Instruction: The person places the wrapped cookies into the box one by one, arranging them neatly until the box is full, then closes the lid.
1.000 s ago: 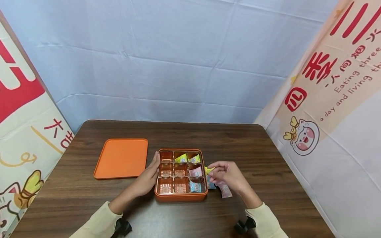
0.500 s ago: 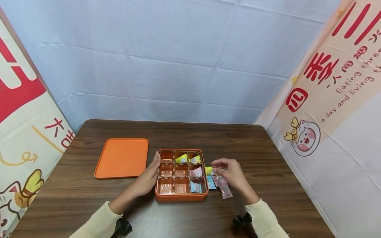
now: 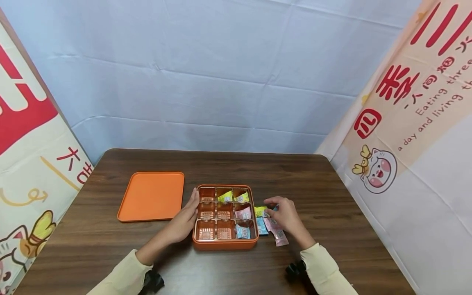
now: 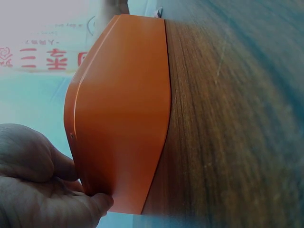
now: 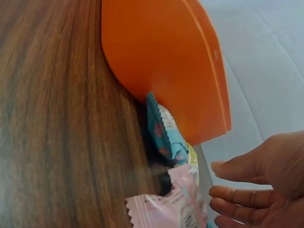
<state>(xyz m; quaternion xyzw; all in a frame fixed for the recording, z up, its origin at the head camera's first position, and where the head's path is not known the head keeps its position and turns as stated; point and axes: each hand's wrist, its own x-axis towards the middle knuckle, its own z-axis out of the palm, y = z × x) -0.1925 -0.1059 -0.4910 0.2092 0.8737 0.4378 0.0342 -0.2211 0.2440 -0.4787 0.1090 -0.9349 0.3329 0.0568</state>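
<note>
An orange box (image 3: 225,245) with a divided insert stands on the table. Yellow packets (image 3: 241,197) sit in two back compartments; a pink packet (image 3: 243,213) and a blue packet (image 3: 243,232) lie in the right column. Straight fingers of my left hand (image 3: 183,222) rest along the box's left wall; the left wrist view shows this hand (image 4: 42,180) touching the wall. My right hand (image 3: 285,213) hovers over loose wrapped candies right of the box: yellow (image 3: 260,211), blue (image 3: 262,226) and pink (image 3: 280,237). In the right wrist view, its fingers (image 5: 242,195) hold nothing.
An orange lid (image 3: 152,196) lies flat on the wooden table (image 3: 221,166), left of the box. A pale blue cloth (image 3: 206,82) hangs behind the table, with printed banners (image 3: 416,135) at the sides. Black wrist straps (image 3: 152,282) are on both forearms.
My right hand has drawn back slightly to the right from the loose yellow candy it was touching, uncovering more of the blue and pink ones. The left hand stays against the box.
</note>
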